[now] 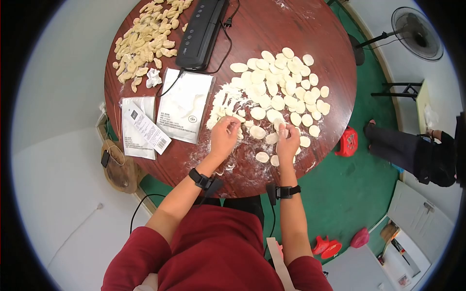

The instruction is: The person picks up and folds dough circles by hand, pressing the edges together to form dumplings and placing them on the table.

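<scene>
Many flat round dough wrappers [277, 103] lie spread and overlapping on the floury table. My right hand [289, 141] is closed at the near side of them, thumb and fingers pinching the edge of a dough wrapper [278, 123]. To its left, my left hand [224, 137] has its fingers curled together over a patch of white flour [221, 104]; whatever they may hold is hidden. Small dough pieces lie close to those fingertips. More single wrappers, such as one dough disc [262, 157], rest between and below my hands.
Shaped dough pieces [145, 41] are heaped at the far left of the round table [310, 29]. A black vacuum sealer [201, 36] with its cord and packs of bags [182, 106] lie nearer. A red stool [347, 141], a fan [416, 34] and another person [403, 148] are at the right.
</scene>
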The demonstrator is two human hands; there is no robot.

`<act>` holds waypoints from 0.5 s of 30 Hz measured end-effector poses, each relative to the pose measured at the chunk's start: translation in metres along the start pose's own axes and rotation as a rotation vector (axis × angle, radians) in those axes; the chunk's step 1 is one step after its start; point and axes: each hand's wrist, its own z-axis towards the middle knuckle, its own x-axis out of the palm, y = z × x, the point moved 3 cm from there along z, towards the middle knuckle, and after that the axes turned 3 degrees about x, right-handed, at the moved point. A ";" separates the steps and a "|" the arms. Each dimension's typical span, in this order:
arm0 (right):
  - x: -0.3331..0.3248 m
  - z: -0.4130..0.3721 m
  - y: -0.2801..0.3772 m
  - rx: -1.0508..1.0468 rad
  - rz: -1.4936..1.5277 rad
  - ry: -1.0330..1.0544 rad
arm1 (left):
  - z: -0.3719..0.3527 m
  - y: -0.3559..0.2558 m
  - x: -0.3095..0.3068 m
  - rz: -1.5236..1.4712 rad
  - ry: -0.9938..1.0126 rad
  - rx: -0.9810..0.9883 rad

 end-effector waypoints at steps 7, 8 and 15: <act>0.021 -0.001 0.027 -0.062 -0.155 0.231 | -0.006 0.014 -0.028 0.052 -0.008 -0.015; 0.021 -0.003 0.028 -0.155 -0.174 0.165 | -0.009 0.015 -0.030 0.060 -0.012 -0.007; 0.003 -0.005 0.003 -0.209 -0.090 0.074 | -0.035 0.021 -0.046 0.008 0.030 0.006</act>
